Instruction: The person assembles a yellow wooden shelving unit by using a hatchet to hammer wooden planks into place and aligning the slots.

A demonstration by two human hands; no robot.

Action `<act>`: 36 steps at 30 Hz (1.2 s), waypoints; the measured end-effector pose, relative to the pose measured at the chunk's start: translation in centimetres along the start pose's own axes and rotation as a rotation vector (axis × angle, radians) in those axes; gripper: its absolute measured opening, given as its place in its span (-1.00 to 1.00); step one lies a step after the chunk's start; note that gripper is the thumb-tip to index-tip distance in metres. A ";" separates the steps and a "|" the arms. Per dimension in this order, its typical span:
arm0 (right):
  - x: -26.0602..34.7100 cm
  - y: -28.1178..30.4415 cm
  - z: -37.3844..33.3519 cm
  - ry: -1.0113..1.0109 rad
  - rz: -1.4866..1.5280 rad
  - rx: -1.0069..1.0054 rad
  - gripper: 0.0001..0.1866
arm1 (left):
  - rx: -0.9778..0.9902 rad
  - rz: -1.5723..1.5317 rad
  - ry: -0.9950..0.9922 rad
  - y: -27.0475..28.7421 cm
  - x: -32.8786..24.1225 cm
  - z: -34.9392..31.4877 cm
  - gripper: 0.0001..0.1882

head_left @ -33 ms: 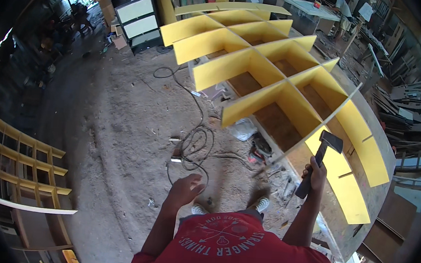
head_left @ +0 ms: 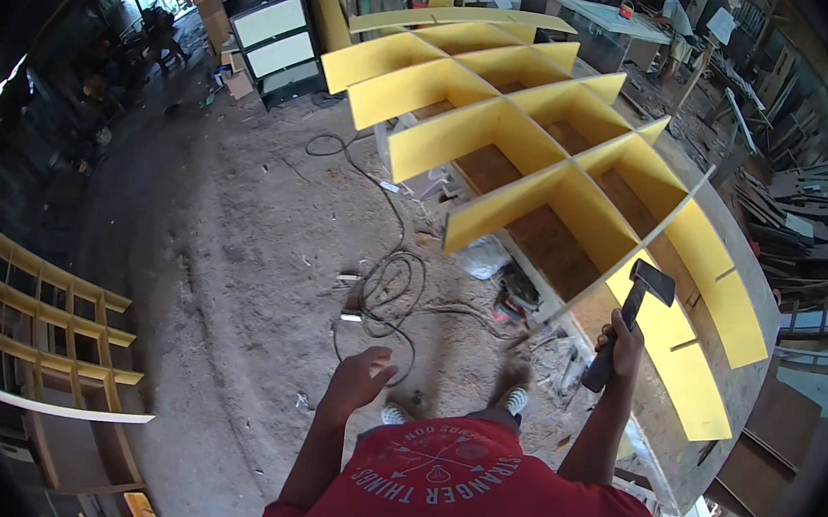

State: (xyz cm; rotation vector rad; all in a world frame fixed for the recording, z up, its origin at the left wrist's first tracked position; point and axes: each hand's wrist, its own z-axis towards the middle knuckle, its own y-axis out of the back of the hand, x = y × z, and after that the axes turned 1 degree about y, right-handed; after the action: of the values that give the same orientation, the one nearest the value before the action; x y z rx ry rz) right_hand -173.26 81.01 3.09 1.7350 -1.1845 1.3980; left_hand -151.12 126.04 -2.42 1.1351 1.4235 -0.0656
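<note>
My right hand [head_left: 625, 344] is closed round the dark handle of a hammer [head_left: 635, 300], its broad dark head pointing up. The hammer is over the near end of a yellow lattice of slotted panels [head_left: 518, 135] on a low worktable [head_left: 685, 479]. Below the hammer lies a yellow curved panel with a slot [head_left: 685, 371]; whether they touch I cannot tell. My left hand [head_left: 361, 377] hangs over the floor on the left, holding nothing, its fingers loosely bent and apart from the thumb.
A looped cable [head_left: 394, 286] lies on the dusty floor by my feet. Beside the table are a clear plastic bag [head_left: 483, 258] and a dark power tool [head_left: 519, 292]. Another lattice frame [head_left: 44, 325] stands at the left. A person [head_left: 676, 25] works far right, near stacked boards [head_left: 811, 219].
</note>
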 end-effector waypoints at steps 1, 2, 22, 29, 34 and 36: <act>0.2 -1.6 -1.0 -0.014 0.014 0.005 -0.74 | -0.022 -0.041 0.048 1.7 1.4 -0.9 -0.48; 0.6 -3.0 -1.9 -0.027 0.029 0.007 -0.74 | -0.042 -0.081 0.094 3.2 2.6 -1.6 -0.49; 2.5 -46.3 5.5 -0.019 -0.090 0.884 -0.61 | -0.111 -0.019 0.119 20.7 9.7 19.3 -0.54; 1.1 -56.9 14.3 0.227 -0.354 0.978 -0.38 | -0.086 0.115 -0.016 28.8 9.1 35.5 -0.59; 3.9 -60.8 17.5 -0.046 -0.289 1.035 -0.37 | 0.074 0.041 -0.039 32.0 7.8 45.1 -0.62; 4.5 -61.4 18.7 -0.044 -0.234 0.979 -0.37 | 0.179 0.243 -0.072 33.4 6.0 49.9 -0.61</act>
State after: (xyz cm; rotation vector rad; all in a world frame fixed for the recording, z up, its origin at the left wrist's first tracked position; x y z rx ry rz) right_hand -109.53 89.08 7.13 2.4293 -0.2398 1.9493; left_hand -91.90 114.79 -0.43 1.4321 1.2257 -0.0615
